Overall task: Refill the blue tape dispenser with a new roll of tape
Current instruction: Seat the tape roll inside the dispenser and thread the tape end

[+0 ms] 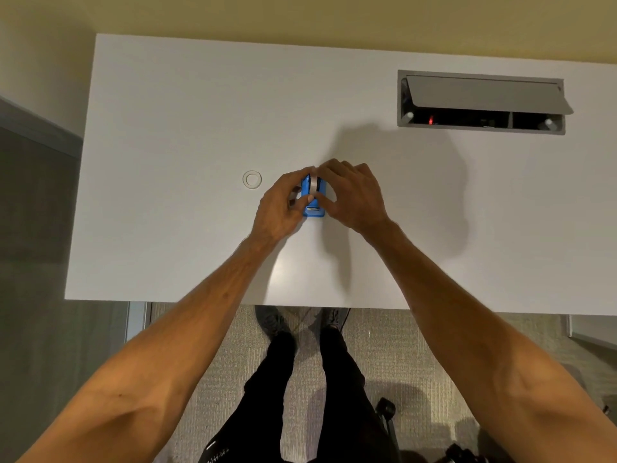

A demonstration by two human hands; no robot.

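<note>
mostly hidden blue tape dispenser (314, 195)

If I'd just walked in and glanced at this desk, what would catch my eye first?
Probably the blue tape dispenser near the middle of the white desk, with the left hand and right hand closed around it from either side. Just left of the hands lies a small clear ring, flat on the desk. At the far right, an open cable hatch shows a dark recess with a red light.
</note>
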